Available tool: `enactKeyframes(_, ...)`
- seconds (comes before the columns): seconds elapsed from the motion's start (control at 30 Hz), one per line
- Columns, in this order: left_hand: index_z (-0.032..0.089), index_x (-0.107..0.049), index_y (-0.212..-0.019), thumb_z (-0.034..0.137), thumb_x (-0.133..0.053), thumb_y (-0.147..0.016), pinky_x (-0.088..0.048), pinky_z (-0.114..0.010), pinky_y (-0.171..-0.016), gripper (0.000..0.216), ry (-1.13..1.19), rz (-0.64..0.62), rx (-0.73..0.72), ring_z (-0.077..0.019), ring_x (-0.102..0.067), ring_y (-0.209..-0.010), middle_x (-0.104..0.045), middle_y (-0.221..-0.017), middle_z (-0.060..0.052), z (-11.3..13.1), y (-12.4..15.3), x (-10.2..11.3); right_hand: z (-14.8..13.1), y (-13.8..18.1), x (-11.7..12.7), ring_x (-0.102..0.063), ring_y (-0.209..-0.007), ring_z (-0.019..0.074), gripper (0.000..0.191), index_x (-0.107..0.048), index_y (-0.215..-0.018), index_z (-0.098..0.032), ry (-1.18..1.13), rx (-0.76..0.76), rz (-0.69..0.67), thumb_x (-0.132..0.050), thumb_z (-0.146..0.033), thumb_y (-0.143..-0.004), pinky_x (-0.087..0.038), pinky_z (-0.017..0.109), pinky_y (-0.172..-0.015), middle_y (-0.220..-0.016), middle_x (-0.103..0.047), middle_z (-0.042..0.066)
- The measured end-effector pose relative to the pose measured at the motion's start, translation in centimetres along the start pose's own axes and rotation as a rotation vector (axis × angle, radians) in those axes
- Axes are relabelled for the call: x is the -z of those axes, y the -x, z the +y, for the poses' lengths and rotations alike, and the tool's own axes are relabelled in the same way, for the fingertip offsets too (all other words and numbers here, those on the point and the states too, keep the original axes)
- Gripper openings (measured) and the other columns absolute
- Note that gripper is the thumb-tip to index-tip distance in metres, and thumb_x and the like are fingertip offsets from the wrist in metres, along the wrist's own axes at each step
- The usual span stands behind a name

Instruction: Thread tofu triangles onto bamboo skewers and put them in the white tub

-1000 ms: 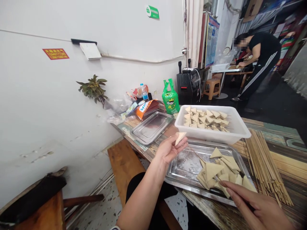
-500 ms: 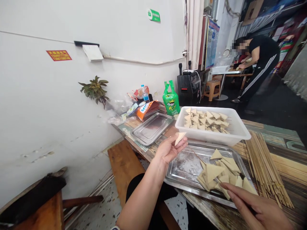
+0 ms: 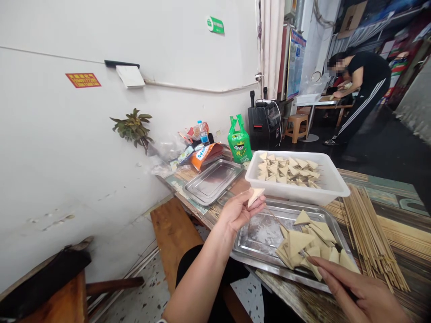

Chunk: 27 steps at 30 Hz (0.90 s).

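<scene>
Thin skewer aimed at the fingers that pinch a pale triangle

A pale triangular piece is pinched between the thumb and fingers of the left hand, by the far left corner of the metal tray. A thin skewer is grasped between the thumb and forefinger of the right hand, above the pile of triangles at the tray's right side.

Pricked fingertips are judged the main risk, as the skewer's far end is directed at the left hand; a slip or a hard push would be the cause. The thin piece could be torn if pierced too close to an edge, or dropped if pinched too lightly. Loose triangles could also be dragged along, since the skewer's line is crossed by one large triangle; whether it is threaded or merely in front cannot be told.

The skewer's long axis is slanted from the right hand up and leftward, away from the body. One sharp corner of the held piece is pointed right, away from the palm, and its longest visible edge is sloped down and left from there.
</scene>
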<state>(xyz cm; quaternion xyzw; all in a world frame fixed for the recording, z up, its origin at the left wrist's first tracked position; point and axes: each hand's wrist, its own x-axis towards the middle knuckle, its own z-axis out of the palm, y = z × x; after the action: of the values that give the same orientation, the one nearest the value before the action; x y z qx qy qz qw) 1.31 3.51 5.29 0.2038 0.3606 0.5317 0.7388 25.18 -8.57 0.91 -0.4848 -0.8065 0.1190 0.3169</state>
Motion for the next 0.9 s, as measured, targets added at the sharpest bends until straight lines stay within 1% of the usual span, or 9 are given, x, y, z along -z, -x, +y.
enactKeyframes(0.17,0.007,-0.058,-0.089,0.016,-0.057,-0.077,-0.051,-0.036,-0.079,0.014,-0.099,-0.055,-0.036,-0.0175,-0.065,-0.074,-0.067,-0.08,-0.014,0.1,0.2,-0.2,0.0,0.0,0.0,-0.068,-0.082,0.0165,0.029,-0.063,-0.106,-0.018,0.042,-0.003,0.0,-0.044,-0.027,-0.086,-0.053,0.019,-0.071,-0.093,-0.071,0.005)
enactKeyframes(0.4,0.008,-0.057,-0.091,0.013,-0.058,-0.076,-0.05,-0.039,-0.08,0.016,-0.111,-0.086,-0.026,-0.0197,-0.066,-0.078,-0.067,-0.082,-0.013,-0.3,0.3,-0.5,0.2,-0.1,-0.2,-0.069,-0.075,0.014,0.028,-0.062,-0.105,-0.02,0.04,0.036,0.038,-0.043,-0.026,-0.086,-0.054,0.016,-0.067,-0.088,-0.072,0.003)
enactKeyframes(0.6,0.008,-0.057,-0.089,0.016,-0.058,-0.077,-0.049,-0.04,-0.081,0.015,-0.069,-0.097,-0.021,-0.018,-0.066,-0.075,-0.067,-0.081,-0.012,-0.4,0.8,-1.1,0.8,-0.2,-0.8,-0.067,-0.083,0.0132,0.026,-0.057,-0.107,-0.022,0.04,0.081,0.097,-0.045,-0.024,-0.085,-0.053,0.015,-0.07,-0.095,-0.071,0.001)
enactKeyframes(0.73,0.007,-0.059,-0.086,0.022,-0.057,-0.078,-0.049,-0.042,-0.081,0.017,-0.08,-0.1,-0.106,-0.0188,-0.065,-0.073,-0.067,-0.076,-0.011,-0.2,0.9,-1.3,0.8,-0.7,-0.9,-0.068,-0.08,0.0126,0.024,-0.055,-0.106,-0.023,0.074,0.139,0.142,-0.043,-0.022,-0.085,-0.054,0.014,-0.067,-0.092,-0.072,0.001)
enactKeyframes(0.8,0.007,-0.06,-0.085,0.02,-0.057,-0.078,-0.05,-0.041,-0.081,0.015,-0.093,-0.08,-0.155,-0.018,-0.065,-0.071,-0.067,-0.072,-0.011,-0.2,0.9,-1.4,0.6,-0.8,-0.8,-0.069,-0.077,0.0124,0.024,-0.054,-0.106,-0.023,0.093,0.18,0.16,-0.044,-0.022,-0.085,-0.054,0.013,-0.063,-0.089,-0.072,0.001)
enactKeyframes(0.9,0.007,-0.06,-0.085,0.018,-0.058,-0.077,-0.05,-0.039,-0.081,0.014,-0.076,-0.061,-0.19,-0.0177,-0.065,-0.072,-0.067,-0.073,-0.01,-0.3,0.9,-1.4,0.4,-0.9,-0.7,-0.069,-0.075,0.0127,0.025,-0.053,-0.108,-0.023,0.105,0.224,0.177,-0.044,-0.021,-0.084,-0.054,0.013,-0.062,-0.088,-0.073,0.001)
